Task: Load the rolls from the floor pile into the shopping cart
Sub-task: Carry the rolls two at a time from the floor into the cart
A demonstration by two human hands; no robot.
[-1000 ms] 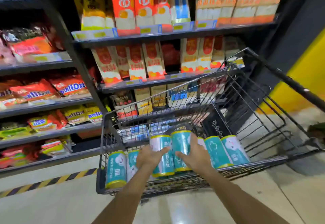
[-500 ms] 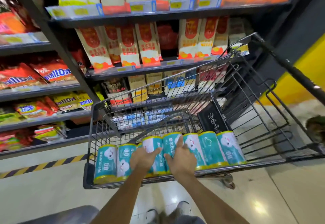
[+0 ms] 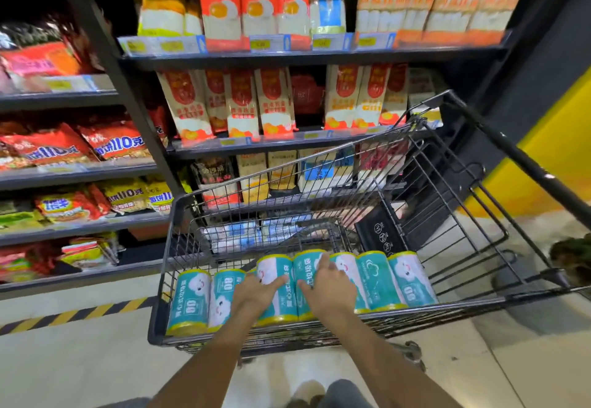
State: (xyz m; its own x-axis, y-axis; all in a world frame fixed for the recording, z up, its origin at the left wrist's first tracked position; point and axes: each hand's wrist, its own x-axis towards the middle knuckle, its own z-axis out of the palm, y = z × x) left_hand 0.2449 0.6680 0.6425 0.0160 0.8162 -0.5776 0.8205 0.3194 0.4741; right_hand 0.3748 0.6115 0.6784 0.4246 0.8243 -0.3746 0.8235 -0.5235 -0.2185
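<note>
A dark wire shopping cart [image 3: 174, 238] stands in front of me with several teal-and-white rolls lined up side by side along its near wall. My left hand [image 3: 256, 292] lies flat on one middle roll [image 3: 276, 276], fingers stretched out. My right hand [image 3: 326, 286] presses with straight fingers on the roll beside it [image 3: 305, 267]. More rolls flank them: one at the far left [image 3: 188, 302] and one at the far right [image 3: 412, 279]. The floor pile is out of sight.
Store shelves [image 3: 287, 59] full of red, orange and white packets rise right behind the cart. The cart's handle bar [image 3: 511, 155] runs down the right side. A yellow wall [image 3: 559, 139] is at the right, and a black-yellow floor stripe [image 3: 73, 313] at the left.
Both hands lowered two rolls into the row in the cart and now lie flat on them. The view shifted slightly.
</note>
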